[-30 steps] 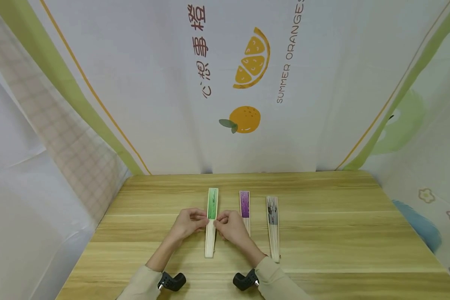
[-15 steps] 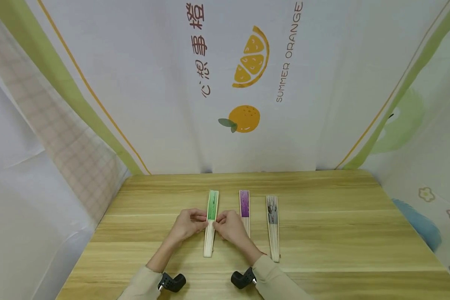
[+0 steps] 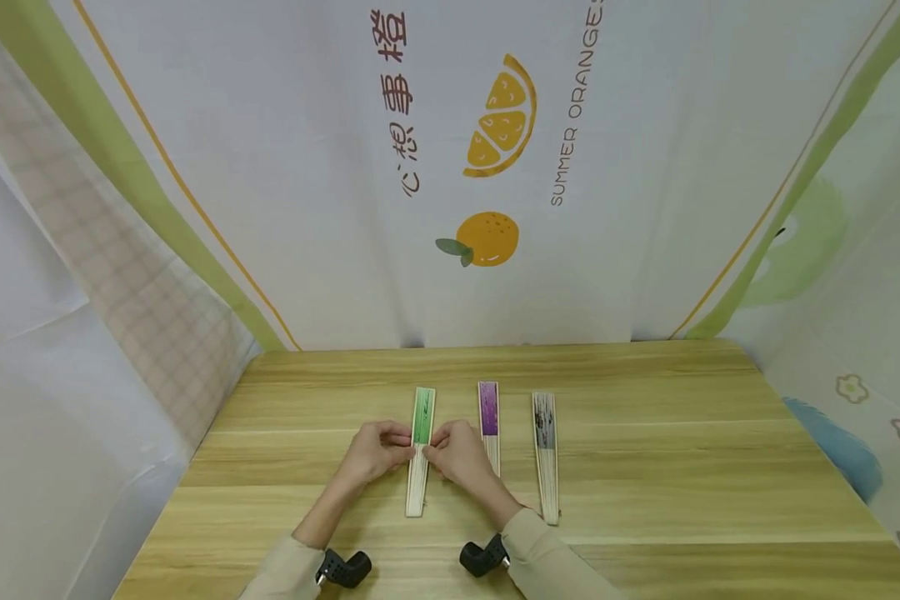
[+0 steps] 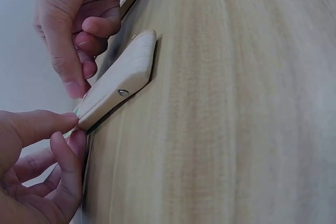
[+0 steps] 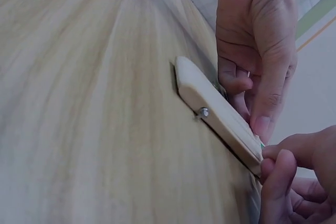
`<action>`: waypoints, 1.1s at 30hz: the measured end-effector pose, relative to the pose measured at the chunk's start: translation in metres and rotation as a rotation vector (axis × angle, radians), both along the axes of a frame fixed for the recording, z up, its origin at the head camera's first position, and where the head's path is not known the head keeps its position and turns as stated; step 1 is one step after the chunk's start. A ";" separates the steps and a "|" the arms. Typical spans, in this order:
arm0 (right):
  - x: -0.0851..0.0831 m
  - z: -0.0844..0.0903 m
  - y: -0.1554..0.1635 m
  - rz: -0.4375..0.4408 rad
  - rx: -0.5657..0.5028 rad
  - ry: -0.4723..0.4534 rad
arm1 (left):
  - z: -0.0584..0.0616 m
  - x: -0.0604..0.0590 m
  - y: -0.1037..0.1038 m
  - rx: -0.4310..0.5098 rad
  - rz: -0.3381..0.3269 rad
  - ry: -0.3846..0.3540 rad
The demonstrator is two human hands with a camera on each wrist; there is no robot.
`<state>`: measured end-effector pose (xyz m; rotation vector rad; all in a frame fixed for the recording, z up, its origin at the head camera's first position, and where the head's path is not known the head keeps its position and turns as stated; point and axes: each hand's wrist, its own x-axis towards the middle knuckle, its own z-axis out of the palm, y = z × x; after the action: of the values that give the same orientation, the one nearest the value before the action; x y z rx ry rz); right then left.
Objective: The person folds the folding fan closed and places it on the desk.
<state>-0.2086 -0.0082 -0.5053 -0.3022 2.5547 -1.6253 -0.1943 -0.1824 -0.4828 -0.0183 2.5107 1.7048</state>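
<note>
A folded hand fan with a green leaf and pale wooden ribs lies lengthwise between my two hands, its rivet end toward me. My left hand pinches its left edge near the middle, thumb on top. From the other side, my right hand pinches the right edge at about the same height. The wrist views show the fan's rounded rivet end close over the tabletop; whether it touches is unclear. A purple folded fan lies just right of my right hand, its lower part covered by that hand.
Farther right lies a grey-and-black folded fan, roughly parallel to the others. All are on a wood-grain table. A white printed cloth hangs behind the table's back edge. Black wrist-worn devices sit near both cuffs.
The green fan has slid slightly toward me, with both hands keeping their pinch at its edges. The purple and grey fans stay where they were.
</note>
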 end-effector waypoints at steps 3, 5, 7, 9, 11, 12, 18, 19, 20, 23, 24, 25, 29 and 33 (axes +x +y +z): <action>0.000 0.000 0.002 0.011 -0.030 0.000 | 0.001 0.001 -0.001 -0.018 0.012 0.030; -0.001 0.000 0.004 0.023 -0.054 0.004 | 0.002 0.001 -0.002 -0.027 0.021 0.053; -0.003 0.000 0.006 0.040 -0.089 0.006 | 0.003 0.000 -0.003 -0.028 0.017 0.063; -0.004 0.000 0.009 0.055 -0.132 -0.001 | 0.004 -0.002 -0.004 -0.018 0.004 0.066; -0.005 0.000 0.011 0.067 -0.168 -0.002 | 0.005 -0.003 -0.005 -0.005 -0.014 0.068; -0.006 0.000 0.012 0.074 -0.186 -0.004 | 0.006 -0.003 -0.006 0.000 -0.024 0.071; -0.007 0.004 0.018 0.111 -0.231 0.009 | 0.008 -0.004 -0.009 0.018 -0.087 0.109; -0.006 0.005 0.020 0.116 -0.235 0.011 | 0.008 -0.003 -0.009 0.022 -0.099 0.114; -0.006 0.006 0.021 0.119 -0.237 0.012 | 0.008 -0.004 -0.009 0.025 -0.111 0.116; -0.005 0.008 0.028 0.129 -0.242 0.008 | 0.008 -0.004 -0.009 0.042 -0.148 0.101; -0.004 0.009 0.030 0.135 -0.244 0.007 | 0.008 -0.004 -0.009 0.048 -0.162 0.093; -0.003 0.009 0.033 0.143 -0.244 0.007 | 0.008 -0.004 -0.009 0.056 -0.174 0.082; 0.002 0.010 0.047 0.171 -0.235 -0.006 | 0.008 -0.004 -0.010 0.074 -0.223 0.068; 0.007 0.014 0.061 0.206 -0.259 -0.022 | 0.010 -0.001 -0.015 0.066 -0.254 0.090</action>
<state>-0.2017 0.0533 -0.4912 -0.5454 2.2106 -1.8629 -0.1956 -0.1971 -0.4729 0.3745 2.3916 1.7159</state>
